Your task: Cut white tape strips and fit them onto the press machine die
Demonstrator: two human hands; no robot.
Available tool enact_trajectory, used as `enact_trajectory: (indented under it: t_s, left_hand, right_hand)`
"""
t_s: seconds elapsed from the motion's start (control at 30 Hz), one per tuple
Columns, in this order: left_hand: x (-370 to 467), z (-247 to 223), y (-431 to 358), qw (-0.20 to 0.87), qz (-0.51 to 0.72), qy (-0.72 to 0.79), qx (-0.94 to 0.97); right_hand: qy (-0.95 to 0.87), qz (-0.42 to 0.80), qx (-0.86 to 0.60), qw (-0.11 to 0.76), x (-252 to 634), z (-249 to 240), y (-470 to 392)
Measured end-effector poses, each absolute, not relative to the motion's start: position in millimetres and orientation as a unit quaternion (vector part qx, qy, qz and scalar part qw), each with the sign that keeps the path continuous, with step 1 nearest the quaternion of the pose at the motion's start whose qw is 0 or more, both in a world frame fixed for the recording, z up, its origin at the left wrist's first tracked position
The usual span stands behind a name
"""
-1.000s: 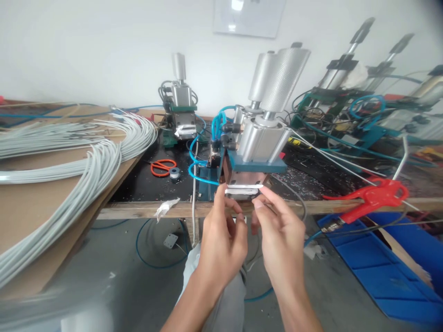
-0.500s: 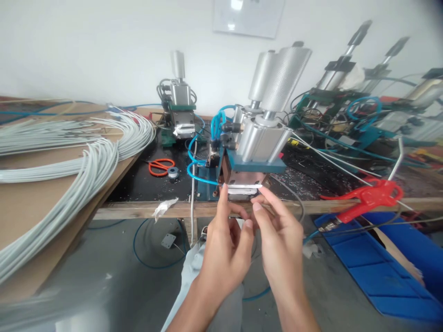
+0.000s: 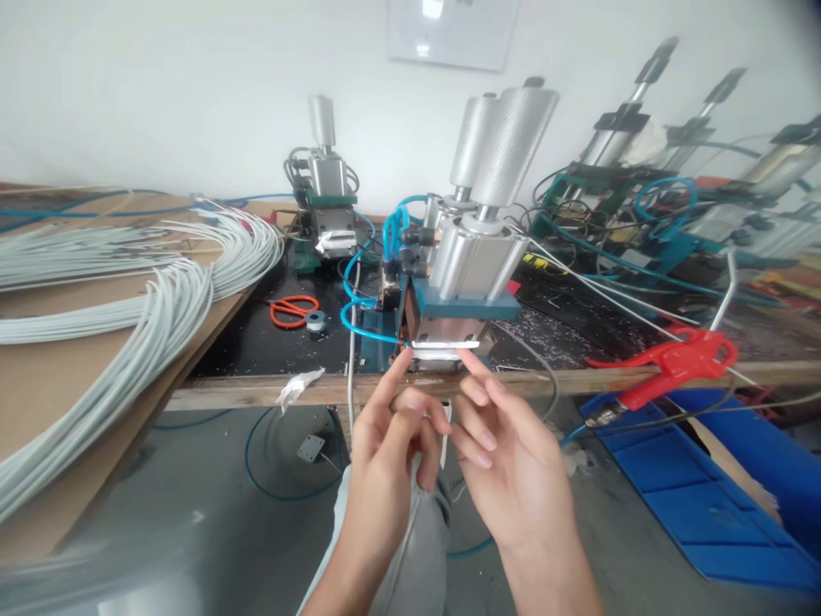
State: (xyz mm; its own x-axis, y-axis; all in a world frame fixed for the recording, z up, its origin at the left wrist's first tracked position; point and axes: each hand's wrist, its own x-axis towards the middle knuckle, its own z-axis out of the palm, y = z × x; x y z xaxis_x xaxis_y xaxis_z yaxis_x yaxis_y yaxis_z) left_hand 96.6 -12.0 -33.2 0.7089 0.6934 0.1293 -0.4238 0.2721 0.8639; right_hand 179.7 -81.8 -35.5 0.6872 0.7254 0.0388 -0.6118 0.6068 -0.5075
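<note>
In front of me stands a pneumatic machine (image 3: pixel 478 257) with a silver cylinder block and knurled cylinders over a blue-green plate. White strips that look like tape (image 3: pixel 442 349) line the front edge of its jaw. My left hand (image 3: pixel 391 462) has its index finger stretched to the left end of the strips; its other fingers are loosely bent. My right hand (image 3: pixel 513 453) reaches the strips nearer their right end with an outstretched index fingertip, its remaining fingers half curled and apart. I see nothing gripped in either hand.
Bundles of grey-white cables (image 3: pixel 180 316) lie on cardboard at left. Orange-handled scissors (image 3: pixel 293 311) and a small spool (image 3: pixel 315 322) are on the black bench top. A red air gun (image 3: pixel 680 364) hangs at right above a blue bin (image 3: pixel 699 496). Other machines (image 3: pixel 330 180) stand behind.
My right index fingertip has slid left along the strips from their right end. Both hands sit slightly lower, and the right hand has opened out. The view has shifted a little.
</note>
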Motion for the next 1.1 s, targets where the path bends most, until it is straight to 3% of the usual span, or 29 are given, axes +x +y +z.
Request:
enact_trajectory:
  t_s: [0.3, 0.83, 1.1]
  left_hand:
    - [89, -18, -15, 0.901, 0.266, 0.068, 0.336]
    - [93, -11, -12, 0.931, 0.221, -0.03, 0.289]
    - [98, -10, -11, 0.932, 0.218, -0.008, 0.291]
  right_hand:
    - [-0.09, 0.474, -0.061, 0.874, 177, -28, -86]
    - [-0.149, 0.527, -0.085, 0.832, 179, -25, -81]
    - [-0.133, 0.514, -0.076, 0.844, 181, -27, -81]
